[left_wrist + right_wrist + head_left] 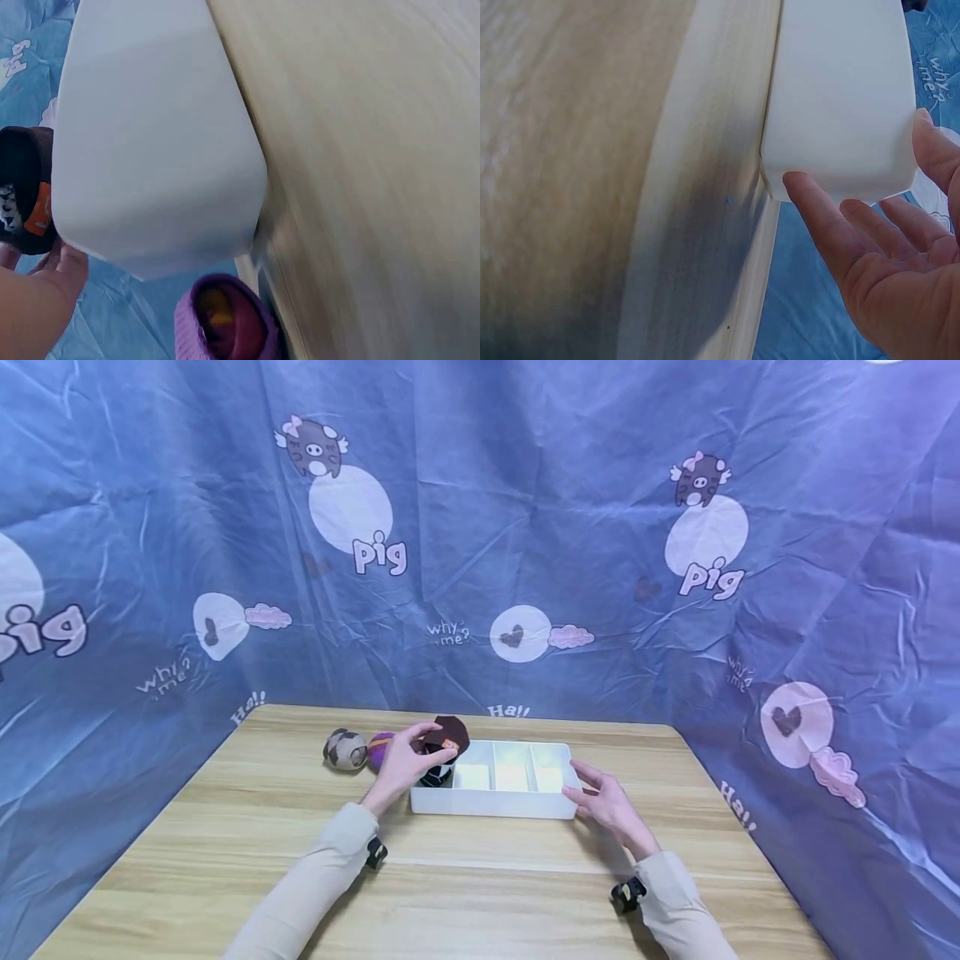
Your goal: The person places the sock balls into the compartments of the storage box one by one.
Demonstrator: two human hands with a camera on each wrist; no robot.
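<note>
In the head view my left hand (405, 764) pinches a dark brown rolled sock (452, 735) above the left end of a white divided box (495, 803). An orange patch shows on this brown sock (41, 210) in the left wrist view. A black-and-white rolled item (436, 776) sits in the leftmost compartment, partly hidden by my hand. At the box's right end rests my right hand (609, 807), its fingers (821, 217) extended and touching the end wall and rim.
Left of the box lie a purple rolled sock (379, 749), partly behind my left hand, and a grey patterned rolled sock (345, 750). The wooden table (480, 893) ends at a blue printed curtain (480, 527) behind and at both sides.
</note>
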